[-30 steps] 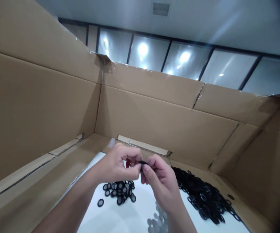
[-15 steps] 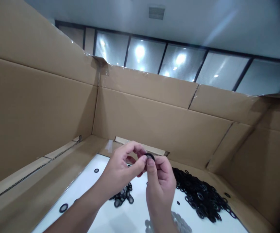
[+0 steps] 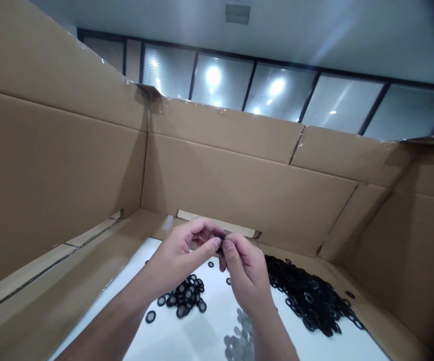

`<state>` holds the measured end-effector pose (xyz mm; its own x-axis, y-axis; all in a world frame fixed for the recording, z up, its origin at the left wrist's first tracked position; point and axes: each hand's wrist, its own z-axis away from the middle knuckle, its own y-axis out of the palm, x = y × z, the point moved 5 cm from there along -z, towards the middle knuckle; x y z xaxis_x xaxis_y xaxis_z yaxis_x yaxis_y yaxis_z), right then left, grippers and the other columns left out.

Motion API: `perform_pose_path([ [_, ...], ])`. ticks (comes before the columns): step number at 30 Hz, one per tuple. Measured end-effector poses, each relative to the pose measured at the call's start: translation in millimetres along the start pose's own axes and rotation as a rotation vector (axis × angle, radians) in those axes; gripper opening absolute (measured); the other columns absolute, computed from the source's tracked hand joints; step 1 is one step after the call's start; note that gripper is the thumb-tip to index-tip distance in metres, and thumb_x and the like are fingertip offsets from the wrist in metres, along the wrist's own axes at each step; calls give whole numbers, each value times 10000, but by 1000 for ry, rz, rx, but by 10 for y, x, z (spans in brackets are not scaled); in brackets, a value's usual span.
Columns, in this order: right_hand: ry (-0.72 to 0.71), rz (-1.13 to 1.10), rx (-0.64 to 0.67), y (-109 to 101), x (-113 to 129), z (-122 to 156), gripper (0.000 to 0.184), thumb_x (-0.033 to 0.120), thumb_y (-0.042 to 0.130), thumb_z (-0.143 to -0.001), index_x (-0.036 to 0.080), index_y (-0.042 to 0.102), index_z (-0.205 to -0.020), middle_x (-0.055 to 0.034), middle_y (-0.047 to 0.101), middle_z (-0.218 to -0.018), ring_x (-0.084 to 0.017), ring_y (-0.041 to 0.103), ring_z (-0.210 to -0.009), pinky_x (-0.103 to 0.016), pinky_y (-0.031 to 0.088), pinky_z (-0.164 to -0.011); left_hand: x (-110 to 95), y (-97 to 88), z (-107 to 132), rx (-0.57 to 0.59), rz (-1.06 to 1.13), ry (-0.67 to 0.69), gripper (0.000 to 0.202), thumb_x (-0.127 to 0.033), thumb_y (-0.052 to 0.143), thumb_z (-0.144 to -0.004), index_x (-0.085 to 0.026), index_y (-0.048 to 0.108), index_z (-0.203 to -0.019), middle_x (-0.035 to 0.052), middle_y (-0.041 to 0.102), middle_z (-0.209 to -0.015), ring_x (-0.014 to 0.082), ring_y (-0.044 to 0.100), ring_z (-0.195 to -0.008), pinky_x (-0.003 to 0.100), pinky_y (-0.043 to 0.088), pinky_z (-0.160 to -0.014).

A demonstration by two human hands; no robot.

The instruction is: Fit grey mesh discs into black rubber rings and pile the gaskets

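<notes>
Black ring [image 3: 221, 236] pinched between left hand [image 3: 181, 255] and right hand [image 3: 245, 268], mostly hidden by the fingertips.

Both hands curl narrow, thumbs and forefingers closing on the ring's edge, lifted above the white counter [image 3: 201, 326]. Below the ring lie a small cluster of black rings [image 3: 182, 298] and some grey rings [image 3: 239, 333]; right of it, a heaped pile of black rings [image 3: 307, 296]. Behind it rises a cardboard box wall [image 3: 239, 185], then glazed partition windows [image 3: 277, 95].

Black rubber rings [image 3: 309, 296], matte; pale grey discs [image 3: 239, 335]; glossy white tabletop [image 3: 197, 331]; plain tan cardboard walls [image 3: 239, 185].
</notes>
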<state>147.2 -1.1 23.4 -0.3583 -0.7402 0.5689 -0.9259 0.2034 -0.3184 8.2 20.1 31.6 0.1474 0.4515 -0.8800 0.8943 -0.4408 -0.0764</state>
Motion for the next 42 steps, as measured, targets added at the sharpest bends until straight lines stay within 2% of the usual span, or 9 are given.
perform_pose_path([
  [4, -8, -31, -194, 53, -23, 41, 353, 352, 434, -1058, 215, 545, -753, 26, 537, -611, -132, 488, -543, -261, 389, -553, 25, 59, -9, -11, 107, -10, 181, -362, 634, -959, -182, 638, -946, 19, 674, -829, 163, 654, -794, 297, 526, -753],
  [8, -59, 25, -107, 80, -2, 23, 385, 342, 406, -1060, 213, 502, -710, 12, 519, -635, -136, 481, -566, -268, 375, -556, 16, 5, 13, -49, 61, -10, 142, -323, 638, -954, -185, 646, -926, 11, 683, -825, 152, 650, -784, 283, 517, -741],
  [14, -123, 37, 16, 27, 46, 17, 379, 270, 383, -1051, 215, 458, -684, 21, 471, -608, -127, 461, -547, -261, 357, -537, 12, -21, 29, 57, 37, -58, 107, -269, 654, -936, -184, 647, -873, -11, 666, -800, 117, 618, -764, 233, 467, -700],
  [20, -326, 168, -60, 36, 138, 61, 301, 145, 433, -978, 227, 386, -692, 43, 357, -610, -116, 356, -515, -275, 275, -513, 41, -36, 75, 49, -38, -159, 158, -267, 679, -893, -167, 604, -797, -28, 564, -727, 102, 504, -689, 228, 394, -625],
  [27, -425, 279, -94, 17, 135, 95, 243, 110, 490, -929, 233, 437, -726, 31, 396, -614, -136, 377, -534, -295, 277, -522, -42, -58, 121, 42, -158, -179, 167, -282, 662, -886, -180, 588, -779, -27, 575, -752, 123, 518, -742, 244, 394, -651],
  [32, -447, 330, -144, 33, 143, 101, 247, 110, 471, -932, 230, 457, -717, 32, 419, -601, -133, 402, -523, -287, 300, -509, -54, -71, 140, 8, -261, -187, 160, -298, 659, -888, -185, 604, -790, -17, 593, -789, 140, 521, -782, 253, 393, -656],
  [36, -452, 272, -152, 40, 149, 98, 252, 103, 451, -941, 220, 458, -718, 37, 425, -606, -115, 403, -509, -269, 303, -498, -87, -67, 143, 30, -249, -165, 164, -292, 653, -908, -178, 615, -796, -15, 598, -802, 135, 528, -797, 251, 401, -672],
  [39, -388, 196, -124, 9, 104, 93, 272, 124, 436, -967, 216, 453, -712, 38, 426, -602, -109, 399, -500, -260, 309, -496, -103, -44, 128, 89, -128, -155, 192, -334, 660, -927, -167, 640, -834, -19, 589, -787, 117, 522, -756, 238, 396, -657],
  [42, -274, 134, -173, -66, 37, 90, 298, 158, 415, -1004, 209, 471, -716, 30, 453, -615, -109, 430, -516, -255, 316, -502, -87, -13, 112, 160, -29, -148, 250, -408, 658, -942, -163, 664, -898, -15, 604, -799, 100, 508, -716, 227, 390, -634],
])
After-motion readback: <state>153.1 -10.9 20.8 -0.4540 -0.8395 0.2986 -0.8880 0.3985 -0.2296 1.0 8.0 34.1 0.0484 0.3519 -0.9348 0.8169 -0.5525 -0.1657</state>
